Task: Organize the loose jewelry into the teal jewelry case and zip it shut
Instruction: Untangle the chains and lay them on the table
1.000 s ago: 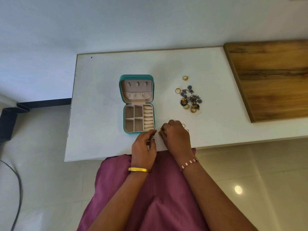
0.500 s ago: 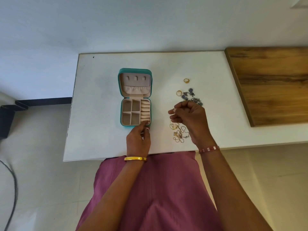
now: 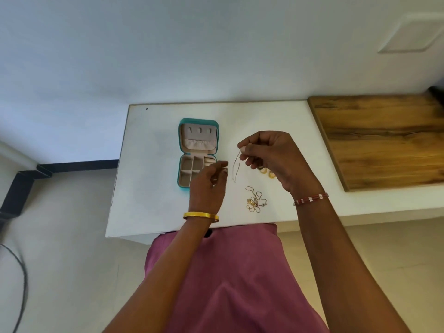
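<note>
The teal jewelry case [image 3: 183, 150] lies open on the white table [image 3: 153, 193], beige lid pocket at the back, compartments in front. My right hand [image 3: 271, 157] pinches a thin chain [image 3: 236, 168] that dangles above the table, to the right of the case. My left hand [image 3: 208, 186] hovers over the case's front right corner, fingers loosely curled, nothing visible in it. A tangle of gold chains [image 3: 254, 200] lies near the table's front edge. Gold rings [image 3: 268, 173] peek out under my right hand, which hides the other pieces.
A wooden board [image 3: 379, 138] covers the table's right part. White wall stands behind the table. A black cable [image 3: 22, 280] runs over the floor at the left. My purple-clad lap [image 3: 230, 280] is against the table's front edge.
My right hand has lifted a thin chain off the table and risen toward the back. My left hand has moved up over the case's front right corner. The camera has tilted down.
</note>
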A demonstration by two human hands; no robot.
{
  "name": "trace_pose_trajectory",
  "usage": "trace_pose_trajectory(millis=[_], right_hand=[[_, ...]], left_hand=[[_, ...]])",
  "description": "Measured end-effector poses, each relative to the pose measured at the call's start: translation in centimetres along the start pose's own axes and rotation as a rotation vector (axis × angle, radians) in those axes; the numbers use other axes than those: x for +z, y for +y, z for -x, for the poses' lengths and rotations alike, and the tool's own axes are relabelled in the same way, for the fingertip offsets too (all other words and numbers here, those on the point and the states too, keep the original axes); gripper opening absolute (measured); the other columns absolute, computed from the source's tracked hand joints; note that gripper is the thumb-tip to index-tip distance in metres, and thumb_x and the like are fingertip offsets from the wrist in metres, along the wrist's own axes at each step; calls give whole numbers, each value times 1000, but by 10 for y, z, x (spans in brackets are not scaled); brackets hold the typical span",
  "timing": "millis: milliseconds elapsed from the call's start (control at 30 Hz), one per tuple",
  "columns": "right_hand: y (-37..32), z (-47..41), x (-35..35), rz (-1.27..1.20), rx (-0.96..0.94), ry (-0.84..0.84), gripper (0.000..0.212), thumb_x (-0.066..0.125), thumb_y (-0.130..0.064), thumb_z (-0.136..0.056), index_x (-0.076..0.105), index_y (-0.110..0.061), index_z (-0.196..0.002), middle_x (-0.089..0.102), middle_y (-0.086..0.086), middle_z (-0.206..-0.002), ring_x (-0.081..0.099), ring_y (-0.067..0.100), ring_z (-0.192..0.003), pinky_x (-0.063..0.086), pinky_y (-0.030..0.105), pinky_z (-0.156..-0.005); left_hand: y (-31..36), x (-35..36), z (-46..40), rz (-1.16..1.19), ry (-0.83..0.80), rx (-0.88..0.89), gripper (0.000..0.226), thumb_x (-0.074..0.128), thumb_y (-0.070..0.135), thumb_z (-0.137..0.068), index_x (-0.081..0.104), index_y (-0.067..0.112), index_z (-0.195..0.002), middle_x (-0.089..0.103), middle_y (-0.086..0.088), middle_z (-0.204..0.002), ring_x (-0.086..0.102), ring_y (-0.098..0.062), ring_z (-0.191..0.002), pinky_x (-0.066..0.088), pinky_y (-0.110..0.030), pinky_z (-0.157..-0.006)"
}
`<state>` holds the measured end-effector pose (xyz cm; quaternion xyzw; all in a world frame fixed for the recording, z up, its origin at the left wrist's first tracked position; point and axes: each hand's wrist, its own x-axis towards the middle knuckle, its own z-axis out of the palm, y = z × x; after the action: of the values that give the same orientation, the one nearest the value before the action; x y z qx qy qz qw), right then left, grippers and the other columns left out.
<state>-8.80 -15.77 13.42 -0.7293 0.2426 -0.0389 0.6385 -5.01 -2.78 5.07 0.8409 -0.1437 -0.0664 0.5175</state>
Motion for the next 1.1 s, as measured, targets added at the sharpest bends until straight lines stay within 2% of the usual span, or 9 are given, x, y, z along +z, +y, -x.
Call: trace_pose_trajectory(millis=[200,267,433,633,733,833,900,1000,1100], right_hand=[[-30,20,2,203,-126,-35,13,65,-5,-81,70,-3,-92,65,8,-69,53,4,-50,43,10,-47],[-34,25,2,245,-148,-20,14,64,-6,-81,71,-2,-94,65,7,-70,53,5,-51,43,9,-47],[-30,29,-5,304,-138,20,14,63,-6,-83,70,-2,-94,65,8,-74,53,9,-57,44,10,-50],[-10,23,-6,433,-101,47,7,64,-6,-82,70,-4,-85,59,-3,-61,52,7,-52,43,10,-47],[0,22,-3,488,-81,-19,6,61,-8,-84,65,-10,-79,59,-2,-64,54,8,-58,45,16,-56],[15,20,-2,276,14,-164,13,57,-8,-87,61,-13,-76,63,6,-80,58,14,-74,48,23,-68],[27,16,-6,-76,112,-223,17,50,-5,-89,59,-11,-76,66,9,-85,61,19,-84,49,29,-77],[46,8,-13,-676,237,-165,24,39,-6,-83,54,-8,-65,69,15,-77,65,28,-84,51,36,-84],[66,1,-17,-877,307,-88,38,34,-11,-82,53,-11,-49,64,11,-59,66,27,-69,56,33,-73]], left_hand=[[52,-16,-2,27,-26,147,23,53,9,-88,64,3,-107,68,-17,-103,50,-10,-82,30,12,-61],[55,-21,1,79,-69,129,21,54,9,-87,66,2,-103,70,-17,-94,58,-12,-78,32,10,-62],[47,-29,13,298,-157,3,25,50,4,-89,60,1,-112,64,-5,-90,61,10,-57,46,-1,-60],[27,-37,18,257,-188,-61,21,49,5,-89,64,4,-105,66,-6,-87,64,2,-56,53,-10,-62],[21,-39,17,178,-145,-68,16,51,8,-89,67,5,-93,67,-3,-74,63,-4,-60,52,-15,-67],[13,-42,12,295,-172,-199,22,50,9,-89,65,12,-73,61,8,-47,60,-6,-51,54,-16,-64],[5,-45,8,530,-168,-377,26,47,8,-90,59,11,-67,52,6,-38,54,-13,-46,56,-28,-67],[-10,-51,4,756,-145,-553,28,46,13,-90,50,10,-63,41,4,-36,42,-11,-37,53,-27,-57],[-22,-54,3,907,-139,-670,32,45,17,-90,44,12,-58,35,4,-36,35,-10,-36,41,-24,-49]])
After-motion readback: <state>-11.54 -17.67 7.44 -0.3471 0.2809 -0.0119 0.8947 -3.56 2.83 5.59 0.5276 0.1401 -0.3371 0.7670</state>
